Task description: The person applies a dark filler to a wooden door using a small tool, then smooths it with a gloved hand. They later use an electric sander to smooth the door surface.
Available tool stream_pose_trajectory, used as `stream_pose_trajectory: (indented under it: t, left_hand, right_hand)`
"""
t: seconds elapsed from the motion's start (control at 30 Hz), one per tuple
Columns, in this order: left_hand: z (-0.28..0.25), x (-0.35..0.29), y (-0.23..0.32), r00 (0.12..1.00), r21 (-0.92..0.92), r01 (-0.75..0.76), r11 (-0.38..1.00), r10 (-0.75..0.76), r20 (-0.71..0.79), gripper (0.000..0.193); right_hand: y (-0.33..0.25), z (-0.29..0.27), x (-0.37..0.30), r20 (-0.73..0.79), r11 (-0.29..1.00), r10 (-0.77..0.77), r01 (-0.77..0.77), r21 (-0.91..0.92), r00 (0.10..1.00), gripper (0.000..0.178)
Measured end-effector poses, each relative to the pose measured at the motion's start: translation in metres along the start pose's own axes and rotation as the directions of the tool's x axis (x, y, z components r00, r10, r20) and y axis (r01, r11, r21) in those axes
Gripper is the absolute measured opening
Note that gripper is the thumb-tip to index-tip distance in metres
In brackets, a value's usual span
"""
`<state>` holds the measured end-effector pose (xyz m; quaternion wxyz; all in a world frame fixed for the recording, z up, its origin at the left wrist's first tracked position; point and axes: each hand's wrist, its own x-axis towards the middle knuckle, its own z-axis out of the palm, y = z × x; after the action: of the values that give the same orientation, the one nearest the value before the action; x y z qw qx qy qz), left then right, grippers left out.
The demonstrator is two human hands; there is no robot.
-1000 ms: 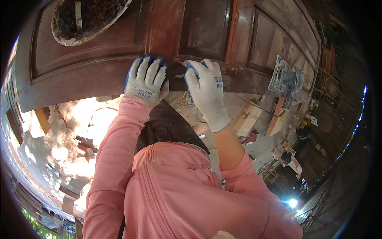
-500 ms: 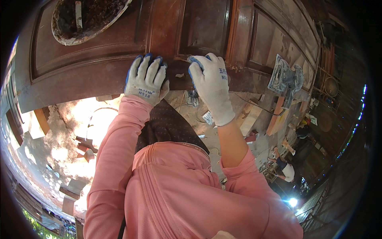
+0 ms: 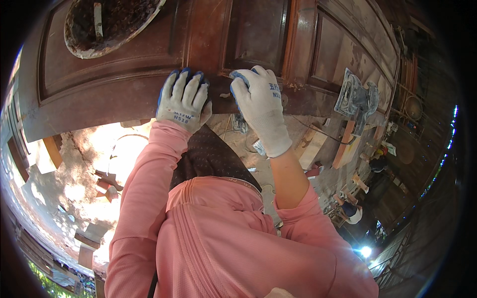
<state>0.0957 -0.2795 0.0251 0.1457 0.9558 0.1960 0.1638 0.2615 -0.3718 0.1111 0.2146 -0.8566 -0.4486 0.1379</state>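
Note:
A reddish-brown panelled wooden door [image 3: 112, 99] lies across the front of me. My left hand [image 3: 184, 99], in a white glove with blue-coated fingertips, rests flat on its near rail with the fingers slightly apart. To its right, my right hand [image 3: 262, 107], gloved the same way, is curled against the moulding at the corner of a recessed panel [image 3: 256, 39]. Its fingertips are tucked under, and whatever they hold, if anything, is hidden. A small pale chip [image 3: 224, 95] lies on the rail between the hands.
A round, dirty basin [image 3: 79, 47] with a pale stick in it sits on the door at far left. A dusty power sander [image 3: 355, 97] stands on the right part. Wood blocks [image 3: 348, 144] lie beyond the near edge. Another person [image 3: 354, 213] is at lower right.
My right hand has slid slightly left along the moulding. My left hand stays almost in place. The person at lower right has shifted posture.

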Motion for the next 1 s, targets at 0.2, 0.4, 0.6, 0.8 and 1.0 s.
stream_pose_trajectory:
  t: [0.2, 0.4, 0.6, 0.8, 1.0]
  left_hand:
    - [0.004, -0.001, -0.001, 1.0, 0.003, -0.005, 1.0, 0.005, -0.015, 0.047]
    - [0.001, -0.001, 0.0, 1.0, -0.003, -0.003, 1.0, 0.003, -0.012, 0.047]
    - [0.001, 0.0, -0.001, 1.0, -0.004, -0.011, 1.0, 0.011, -0.014, 0.047]
    - [0.002, -0.013, -0.007, 0.982, -0.086, -0.147, 0.985, 0.135, -0.136, 0.046]
    - [-0.012, 0.001, 0.012, 0.993, 0.016, -0.107, 0.994, 0.106, 0.055, 0.054]
  right_hand:
    - [0.001, 0.003, -0.006, -0.05, 0.997, -0.027, 0.031, 0.073, 0.998, 0.022]
    - [0.007, 0.024, -0.026, -0.104, 0.994, -0.104, 0.105, 0.009, 0.989, 0.028]
    - [0.009, 0.029, -0.041, -0.063, 0.978, -0.198, 0.194, -0.073, 0.978, 0.032]
    - [0.015, 0.019, -0.033, -0.141, 0.993, -0.083, 0.093, 0.068, 0.986, 0.031]
    - [0.034, 0.018, -0.033, -0.265, 0.962, 0.18, -0.114, 0.247, 0.947, 0.03]
